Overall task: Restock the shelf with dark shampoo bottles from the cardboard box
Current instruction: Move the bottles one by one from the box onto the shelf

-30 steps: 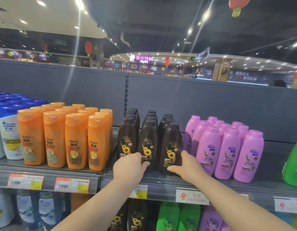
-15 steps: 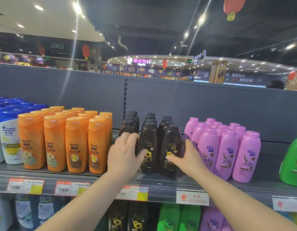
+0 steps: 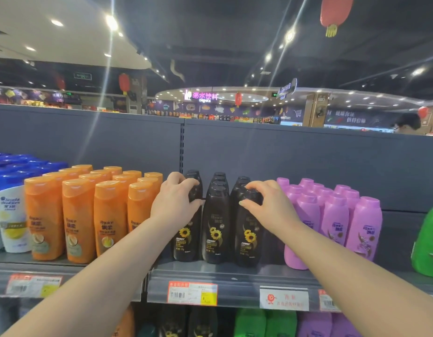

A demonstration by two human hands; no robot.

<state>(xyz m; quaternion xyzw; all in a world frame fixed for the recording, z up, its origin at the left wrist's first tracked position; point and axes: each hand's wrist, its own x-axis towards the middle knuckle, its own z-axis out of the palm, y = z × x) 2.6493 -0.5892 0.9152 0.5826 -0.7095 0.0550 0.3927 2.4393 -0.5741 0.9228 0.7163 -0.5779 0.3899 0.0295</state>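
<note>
Dark shampoo bottles (image 3: pixel 215 227) stand in 3 rows on the shelf (image 3: pixel 234 273), between orange bottles (image 3: pixel 79 215) & purple bottles (image 3: pixel 337 215). Left hand (image 3: pixel 176 205) curls round the left front top. Right hand (image 3: pixel 271 207) curls over the right front cap. Prob. tidying the rows, tho it's hard to see. Next: let go, get more from the box (not in view).

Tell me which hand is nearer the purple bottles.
Right. The right hand grips the right dark bottle beside the purple bottles; the left hand grips the left dark bottle by the orange bottles.
</note>
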